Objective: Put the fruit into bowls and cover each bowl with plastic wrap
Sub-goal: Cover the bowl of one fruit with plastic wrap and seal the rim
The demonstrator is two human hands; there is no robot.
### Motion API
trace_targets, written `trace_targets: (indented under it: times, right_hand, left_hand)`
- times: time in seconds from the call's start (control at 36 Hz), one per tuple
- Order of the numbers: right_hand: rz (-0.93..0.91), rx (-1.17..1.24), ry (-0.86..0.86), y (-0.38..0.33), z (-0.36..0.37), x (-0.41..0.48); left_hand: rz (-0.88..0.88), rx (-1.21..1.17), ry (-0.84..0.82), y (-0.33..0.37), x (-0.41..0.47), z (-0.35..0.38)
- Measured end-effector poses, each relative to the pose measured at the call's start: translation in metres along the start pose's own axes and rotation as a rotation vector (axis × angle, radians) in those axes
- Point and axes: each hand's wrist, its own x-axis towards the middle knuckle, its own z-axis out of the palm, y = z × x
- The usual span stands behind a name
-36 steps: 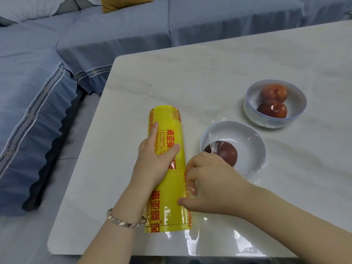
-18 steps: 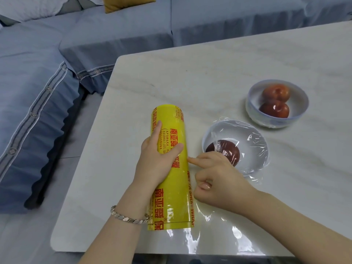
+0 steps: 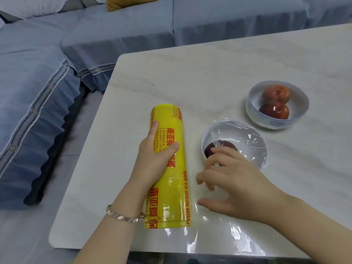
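Observation:
A yellow plastic wrap roll (image 3: 171, 168) lies on the white marble table (image 3: 209, 82), pointing away from me. My left hand (image 3: 154, 157) grips its middle, thumb on top. Clear film (image 3: 219, 235) runs from the roll to the right along the table's front. My right hand (image 3: 230, 181) hovers over this film between the roll and the near white bowl (image 3: 203, 143), fingers spread and blurred, holding nothing. That bowl holds one dark red fruit (image 3: 226, 148) and has film stretched over its top. The far bowl (image 3: 250, 109) holds two red apples (image 3: 275, 111).
A blue sofa (image 3: 47, 92) wraps round the table's left and far sides, with a yellow cushion (image 3: 129, 1) at the back. The table's front edge runs just under my forearms. Bare tabletop lies behind the roll and to the right of the bowls.
My right hand has let go of the film edge beside the roll and spread its fingers. The film has settled over the near bowl. My left hand still holds the roll.

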Motion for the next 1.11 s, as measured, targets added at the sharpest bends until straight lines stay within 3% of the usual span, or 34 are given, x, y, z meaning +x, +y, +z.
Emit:
trace_targets:
  times: [0.11,0.19,0.33,0.47,0.56,0.72,0.83,1.11]
  right_hand:
    - [-0.004,0.025,-0.11,-0.013,-0.001,0.0]
    - [0.017,0.143,-0.04,-0.007,-0.01,0.001]
    - [0.37,0.091,0.223,0.027,-0.026,-0.002]
    - [0.823,0.073,0.165,0.068,-0.032,-0.017]
    - [0.951,0.144,0.126,0.075,-0.032,-0.015]
    - [1.022,0.132,0.085,0.078,-0.031,-0.01]
    - [1.043,0.144,0.08,0.079,-0.031,-0.009]
    - [1.054,0.21,0.145,0.074,-0.03,-0.013]
  left_hand:
    - [-0.014,0.016,0.006,0.0,0.001,-0.001]
    - [-0.071,-0.009,0.019,0.0,0.0,-0.003]
    - [-0.22,0.083,-0.002,0.007,0.003,-0.007]
    - [-0.193,-0.046,0.043,0.018,0.008,-0.013]
    - [-0.057,-0.088,0.168,0.033,0.015,-0.021]
    - [0.243,-0.122,0.462,0.067,0.049,-0.038]
    - [0.348,-0.119,0.62,0.078,0.068,-0.036]
    - [0.422,-0.057,0.657,0.061,0.085,-0.026]
